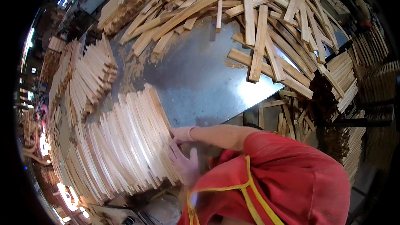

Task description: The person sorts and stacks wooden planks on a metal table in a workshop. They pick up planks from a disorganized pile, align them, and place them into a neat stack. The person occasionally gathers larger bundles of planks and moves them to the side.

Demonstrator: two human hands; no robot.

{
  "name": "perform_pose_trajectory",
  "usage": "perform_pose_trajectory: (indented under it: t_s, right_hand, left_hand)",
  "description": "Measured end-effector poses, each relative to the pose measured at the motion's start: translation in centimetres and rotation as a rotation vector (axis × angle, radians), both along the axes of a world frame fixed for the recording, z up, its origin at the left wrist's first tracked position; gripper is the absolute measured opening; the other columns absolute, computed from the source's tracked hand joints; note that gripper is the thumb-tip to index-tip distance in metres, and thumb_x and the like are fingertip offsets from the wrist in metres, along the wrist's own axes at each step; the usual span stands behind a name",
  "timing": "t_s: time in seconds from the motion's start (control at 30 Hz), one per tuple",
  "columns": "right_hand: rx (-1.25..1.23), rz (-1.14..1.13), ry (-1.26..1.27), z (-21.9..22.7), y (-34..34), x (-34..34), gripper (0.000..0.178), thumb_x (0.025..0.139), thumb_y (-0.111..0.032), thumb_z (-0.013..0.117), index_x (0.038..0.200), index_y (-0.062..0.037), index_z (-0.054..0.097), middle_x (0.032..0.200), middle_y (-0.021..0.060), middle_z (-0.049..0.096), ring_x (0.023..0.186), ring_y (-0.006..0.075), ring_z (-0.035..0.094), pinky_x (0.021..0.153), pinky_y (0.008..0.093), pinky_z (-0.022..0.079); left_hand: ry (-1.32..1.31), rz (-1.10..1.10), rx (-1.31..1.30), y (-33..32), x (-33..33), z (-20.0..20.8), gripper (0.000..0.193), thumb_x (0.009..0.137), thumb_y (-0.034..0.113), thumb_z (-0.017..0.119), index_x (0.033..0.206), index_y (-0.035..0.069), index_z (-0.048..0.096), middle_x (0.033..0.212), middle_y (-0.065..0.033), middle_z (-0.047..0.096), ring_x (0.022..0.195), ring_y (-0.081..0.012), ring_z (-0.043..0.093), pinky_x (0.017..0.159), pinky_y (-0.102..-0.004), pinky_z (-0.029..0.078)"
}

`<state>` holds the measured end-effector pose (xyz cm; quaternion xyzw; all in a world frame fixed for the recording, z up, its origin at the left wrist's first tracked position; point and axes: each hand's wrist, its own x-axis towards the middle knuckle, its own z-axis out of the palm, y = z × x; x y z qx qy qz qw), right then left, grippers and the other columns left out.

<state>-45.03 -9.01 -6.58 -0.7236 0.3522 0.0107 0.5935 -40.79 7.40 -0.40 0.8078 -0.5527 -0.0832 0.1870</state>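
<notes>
My left hand, in a pale glove, lies with its fingers stretched out and thumb apart against the near right end of a row of wooden slats. My right hand, also pale-gloved, reaches in from the right just beyond it. It touches the side of the last slat with its fingers laid along the wood, their tips partly hidden. Neither hand grasps a slat. The slats stand on edge, packed side by side on a grey metal table.
Loose slats lie in a jumbled heap across the table's far side. More stacked slats stand at the left, and bundles at the right. Sawdust is scattered on the metal. Wood pieces lie below the table's right edge.
</notes>
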Motion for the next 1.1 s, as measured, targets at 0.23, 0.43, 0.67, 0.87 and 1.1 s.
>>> perform_pose_trajectory:
  t_s: [0.23, 0.43, 0.67, 0.87, 1.1]
  right_hand:
    - [-0.339, -0.394, -0.187, 3.2, -8.4, -17.5, 0.05, 0.093, -0.038, 0.069, 0.129, -0.004, 0.067, 0.124, 0.0242, 0.072, 0.117, 0.038, 0.068, 0.099, 0.0469, 0.052]
    - [-0.828, -1.186, 0.531, -0.1, -15.3, -46.3, 0.073, 0.088, -0.043, 0.07, 0.144, 0.0003, 0.055, 0.13, 0.0225, 0.067, 0.121, 0.0398, 0.063, 0.106, 0.0466, 0.05]
    - [-0.379, -0.911, 0.687, 1.2, -12.5, -43.7, 0.111, 0.073, -0.042, 0.082, 0.157, 0.0086, 0.029, 0.129, 0.0256, 0.063, 0.121, 0.0395, 0.063, 0.104, 0.0462, 0.051]
    - [0.024, -1.27, 0.117, -0.1, -14.1, -35.6, 0.11, 0.075, -0.021, 0.081, 0.162, 0.0062, 0.02, 0.135, 0.0303, 0.061, 0.119, 0.0438, 0.065, 0.105, 0.0457, 0.052]
    - [0.72, -1.267, -0.998, 0.8, -9.5, -30.6, 0.082, 0.083, 0.006, 0.068, 0.158, -0.006, 0.036, 0.115, 0.0132, 0.062, 0.101, 0.0272, 0.065, 0.087, 0.0421, 0.059]
  left_hand:
    - [0.03, -0.312, -0.12, -6.6, -5.7, -2.0, 0.086, 0.084, 0.032, 0.084, 0.156, 0.001, 0.047, 0.155, -0.0258, 0.047, 0.14, -0.0452, 0.049, 0.118, -0.0532, 0.041]
    - [0.056, -0.654, 0.003, -19.0, -17.0, -3.9, 0.084, 0.088, 0.043, 0.079, 0.153, 0.0, 0.05, 0.157, -0.0257, 0.047, 0.142, -0.0428, 0.048, 0.119, -0.0502, 0.04]
    - [0.05, -0.638, 0.406, -29.2, -30.2, -5.4, 0.098, 0.091, 0.054, 0.073, 0.164, 0.003, 0.032, 0.156, -0.0239, 0.048, 0.138, -0.0405, 0.053, 0.113, -0.0484, 0.047]
    - [0.109, -0.436, 0.096, -31.2, -22.3, -10.9, 0.088, 0.091, 0.038, 0.076, 0.163, 0.005, 0.038, 0.15, -0.0231, 0.054, 0.128, -0.0396, 0.061, 0.103, -0.045, 0.054]
    - [1.219, -0.173, 0.361, -24.5, -14.2, -4.5, 0.062, 0.096, 0.008, 0.063, 0.156, 0.006, 0.052, 0.118, -0.0032, 0.069, 0.094, -0.0099, 0.061, 0.078, -0.0245, 0.051]
